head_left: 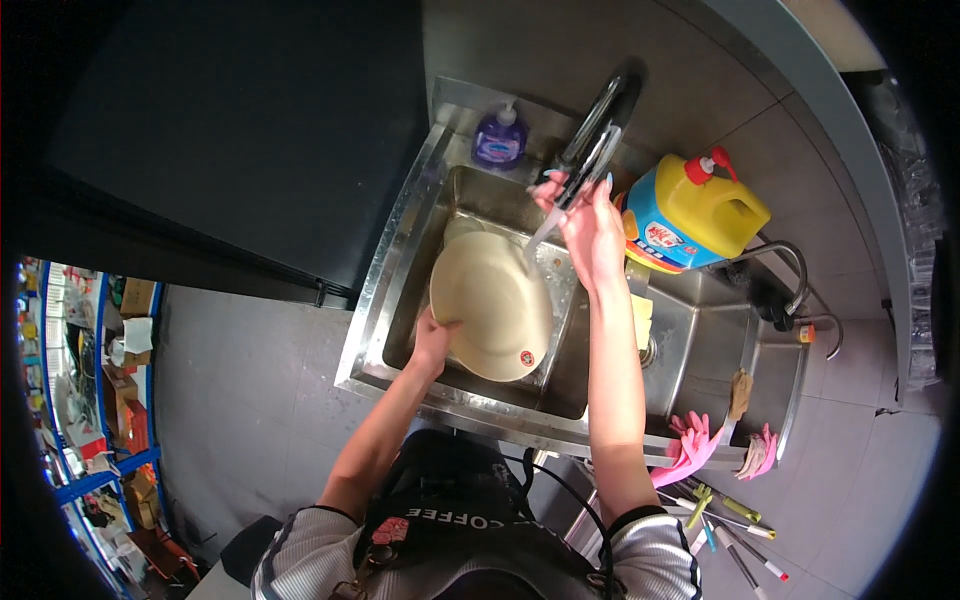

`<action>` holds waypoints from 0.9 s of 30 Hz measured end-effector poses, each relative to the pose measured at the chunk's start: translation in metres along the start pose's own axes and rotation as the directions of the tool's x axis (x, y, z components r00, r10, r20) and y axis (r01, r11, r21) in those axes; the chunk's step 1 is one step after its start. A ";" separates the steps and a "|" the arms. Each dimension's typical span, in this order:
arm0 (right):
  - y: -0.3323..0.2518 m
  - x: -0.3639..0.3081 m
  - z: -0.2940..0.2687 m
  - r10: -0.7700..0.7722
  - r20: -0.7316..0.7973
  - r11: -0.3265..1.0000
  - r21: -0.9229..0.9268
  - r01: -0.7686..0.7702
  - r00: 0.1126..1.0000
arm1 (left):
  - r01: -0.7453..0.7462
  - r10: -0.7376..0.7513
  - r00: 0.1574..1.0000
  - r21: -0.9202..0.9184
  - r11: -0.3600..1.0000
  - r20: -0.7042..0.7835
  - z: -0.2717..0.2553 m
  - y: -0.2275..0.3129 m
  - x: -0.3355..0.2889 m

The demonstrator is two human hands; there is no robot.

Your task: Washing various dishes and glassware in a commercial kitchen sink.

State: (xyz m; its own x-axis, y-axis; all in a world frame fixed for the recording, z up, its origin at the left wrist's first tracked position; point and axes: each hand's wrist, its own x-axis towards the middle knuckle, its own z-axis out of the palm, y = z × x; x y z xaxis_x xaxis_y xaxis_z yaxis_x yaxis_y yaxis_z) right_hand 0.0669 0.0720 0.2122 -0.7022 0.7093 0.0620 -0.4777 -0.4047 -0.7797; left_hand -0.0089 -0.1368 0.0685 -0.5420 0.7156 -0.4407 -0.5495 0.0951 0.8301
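My left hand [435, 342] grips the near left rim of a large, round, cream-coloured bowl [488, 300] with a small red sticker low on its right side. The bowl is tilted inside the left basin of a steel sink [370, 345]. My right hand [592, 232] is closed around the spout of the black and chrome faucet [603, 125]. From the spout a stream of water [543, 233] runs down onto the bowl's upper right part. Another pale rounded item [463, 228] shows partly behind the bowl's far edge.
A purple soap bottle [499, 138] stands behind the left basin. Right of the faucet is a big yellow detergent jug [700, 212]. A yellow sponge [641, 322] lies by the right basin. Pink gloves [690, 446] hang over the front edge, above several long-handled tools [735, 535].
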 end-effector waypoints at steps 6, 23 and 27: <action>0.049 0.025 -0.099 -0.427 -0.283 0.550 -0.835 -0.002 0.859 | 0.027 -0.027 1.000 0.015 1.000 -0.005 0.004 -0.015 0.005; 0.066 0.042 -0.115 -0.375 -0.265 0.218 -0.957 -0.194 0.888 | 0.059 -0.058 0.998 0.037 0.998 -0.029 -0.003 -0.003 0.008; 0.067 0.041 -0.113 -0.388 -0.273 0.223 -0.954 -0.198 0.880 | 0.067 -0.066 0.997 0.044 0.997 -0.026 -0.002 0.000 0.012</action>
State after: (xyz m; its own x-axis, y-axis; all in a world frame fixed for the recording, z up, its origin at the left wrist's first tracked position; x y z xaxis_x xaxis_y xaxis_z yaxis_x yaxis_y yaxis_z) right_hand 0.0658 0.1397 0.0923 -0.2887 0.9390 0.1868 0.5363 0.3202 -0.7809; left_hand -0.0163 -0.1300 0.0623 -0.5205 0.6898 -0.5033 -0.5562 0.1734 0.8128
